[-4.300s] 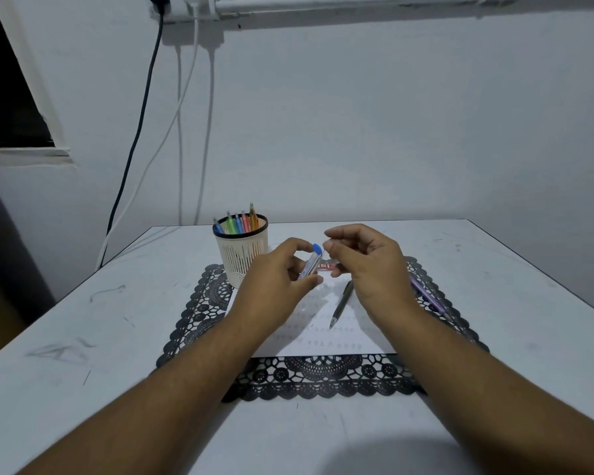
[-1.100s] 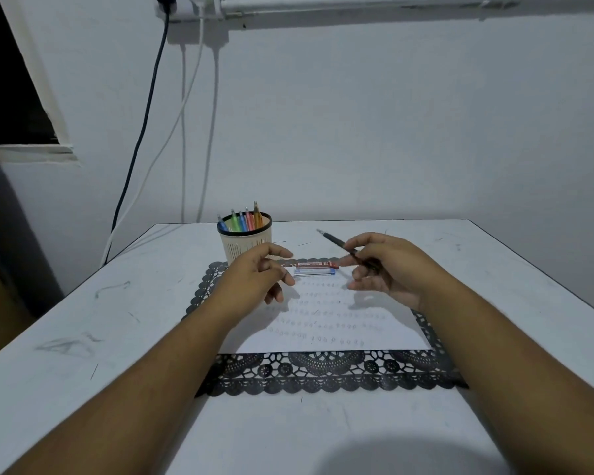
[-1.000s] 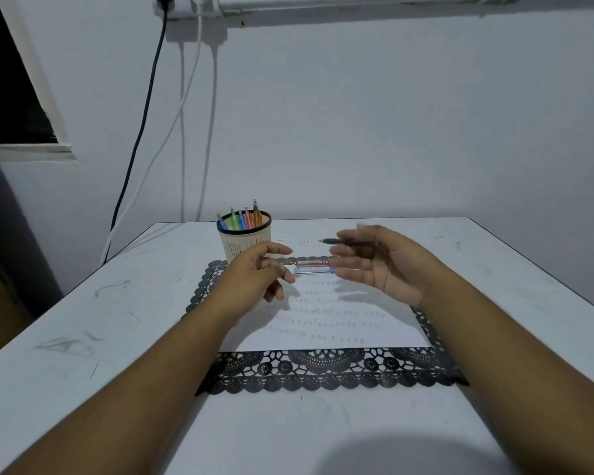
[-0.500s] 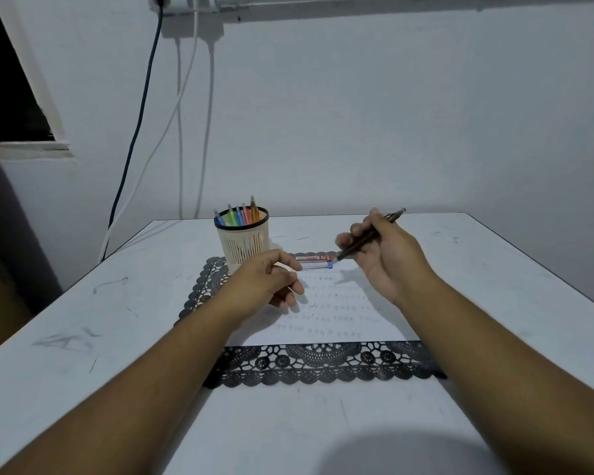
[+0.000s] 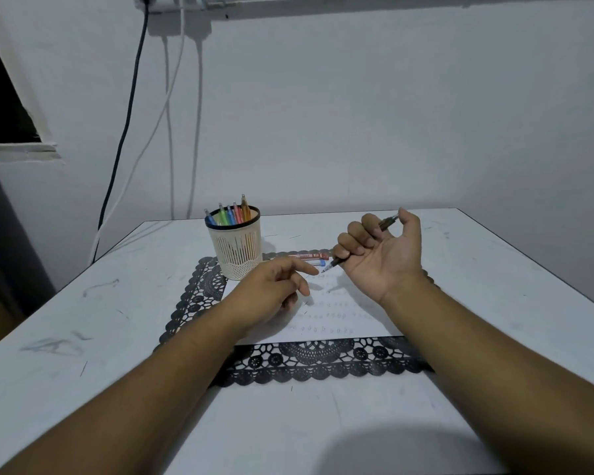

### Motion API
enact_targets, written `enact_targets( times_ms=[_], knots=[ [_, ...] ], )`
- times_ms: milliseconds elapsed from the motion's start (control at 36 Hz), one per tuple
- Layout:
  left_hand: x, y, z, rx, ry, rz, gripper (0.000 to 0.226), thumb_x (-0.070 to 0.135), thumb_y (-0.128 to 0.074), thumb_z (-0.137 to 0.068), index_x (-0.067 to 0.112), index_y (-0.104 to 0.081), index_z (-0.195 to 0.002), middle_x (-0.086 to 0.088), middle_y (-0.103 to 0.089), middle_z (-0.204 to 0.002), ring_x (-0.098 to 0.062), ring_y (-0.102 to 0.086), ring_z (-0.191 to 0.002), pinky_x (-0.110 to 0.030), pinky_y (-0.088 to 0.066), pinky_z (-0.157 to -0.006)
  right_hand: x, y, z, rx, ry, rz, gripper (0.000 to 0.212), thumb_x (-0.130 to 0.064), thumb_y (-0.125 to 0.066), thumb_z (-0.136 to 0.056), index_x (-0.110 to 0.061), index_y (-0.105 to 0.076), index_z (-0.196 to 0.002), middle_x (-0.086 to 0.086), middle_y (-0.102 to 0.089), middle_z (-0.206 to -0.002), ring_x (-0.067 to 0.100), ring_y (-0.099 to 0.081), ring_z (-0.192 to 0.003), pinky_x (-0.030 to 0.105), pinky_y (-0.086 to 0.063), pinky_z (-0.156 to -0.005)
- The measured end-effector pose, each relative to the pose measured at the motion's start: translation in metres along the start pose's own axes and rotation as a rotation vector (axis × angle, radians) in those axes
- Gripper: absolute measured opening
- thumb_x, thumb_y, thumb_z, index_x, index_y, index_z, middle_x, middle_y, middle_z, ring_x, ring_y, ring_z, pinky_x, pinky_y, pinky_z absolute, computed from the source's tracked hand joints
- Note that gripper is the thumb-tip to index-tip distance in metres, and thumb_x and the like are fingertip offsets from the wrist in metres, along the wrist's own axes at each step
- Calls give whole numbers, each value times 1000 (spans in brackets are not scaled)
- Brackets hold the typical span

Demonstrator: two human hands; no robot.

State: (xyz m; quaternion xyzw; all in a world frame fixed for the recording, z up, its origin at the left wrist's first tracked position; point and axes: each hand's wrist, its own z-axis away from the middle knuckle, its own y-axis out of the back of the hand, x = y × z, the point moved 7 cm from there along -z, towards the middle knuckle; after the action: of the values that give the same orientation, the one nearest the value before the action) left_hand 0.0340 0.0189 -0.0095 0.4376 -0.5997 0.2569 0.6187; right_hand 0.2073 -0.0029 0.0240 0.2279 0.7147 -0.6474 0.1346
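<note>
Above the white tabletop (image 5: 117, 337), the right hand (image 5: 381, 260) curls its fingers round a light, stiff, likely slick pencil (image 5: 388, 221), best pinched near its tip; the left hand (image 5: 268, 296) hangs loose, empty.

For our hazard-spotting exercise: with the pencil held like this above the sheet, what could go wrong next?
The right hand holds the dark pencil palm-up in curled fingers; it might slip and mark the paper.
Its tip points toward the left hand close by; a quick move could jab it.
</note>
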Motion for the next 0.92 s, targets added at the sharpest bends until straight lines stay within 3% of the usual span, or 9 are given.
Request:
enact_targets(
  times_ms=[167, 306, 444, 611, 694, 917],
  knots=[
    [1, 0, 0, 46, -5, 36, 24, 2, -49, -107, 8, -72, -114, -5, -67, -81, -14, -41, -57, -28, -31, -55, 6, -5, 1, -54, -21, 54, 40, -48, -45, -82, -18, -31, -60, 0, -20, -60, 18, -20, -54, 31, -29, -54],
    [-1, -1, -1, 72, -24, 39, 18, 7, -55, -106, 8, -73, -107, -5, -68, -78, -13, -41, -56, -26, -32, -52, 11, -3, 0, -53, -29, 36, 50, -56, -41, -91, -18, -33, -60, 0, -21, -59, 17, -20, -55, 32, -27, -56],
    [1, 1, -2, 96, -56, 0, 25, 17, -58, -106, 18, -78, -92, -5, -68, -76, -11, -42, -52, -26, -30, -52, 13, -4, 0, -73, -18, 9, 51, -58, -40, -92, -17, -34, -60, 0, -22, -59, 18, -21, -55, 32, -27, -57],
    [5, 0, -1, 125, -114, -182, 31, 28, -56, -107, 30, -79, -86, 9, -56, -62, -11, -42, -56, -27, -33, -54, 11, -5, 1, -80, 5, -25, 47, -57, -47, -84, -18, -34, -61, -1, -22, -60, 18, -21, -55, 31, -28, -56],
    [8, -3, 0, 118, -147, -193, 29, 25, -56, -106, 29, -77, -86, 12, -48, -57, -7, -40, -53, -20, -31, -51, 9, -6, 1, -81, 11, -30, 47, -57, -44, -86, -18, -33, -61, -1, -22, -60, 17, -20, -55, 31, -28, -56],
    [7, -3, 0, 125, -143, -155, 18, 27, -61, -104, 24, -71, -90, 8, -55, -60, -12, -46, -58, -26, -36, -57, 11, -7, 2, -83, -3, -26, 53, -60, -37, -95, -16, -37, -63, 0, -25, -61, 17, -24, -55, 32, -28, -58]
  ],
)
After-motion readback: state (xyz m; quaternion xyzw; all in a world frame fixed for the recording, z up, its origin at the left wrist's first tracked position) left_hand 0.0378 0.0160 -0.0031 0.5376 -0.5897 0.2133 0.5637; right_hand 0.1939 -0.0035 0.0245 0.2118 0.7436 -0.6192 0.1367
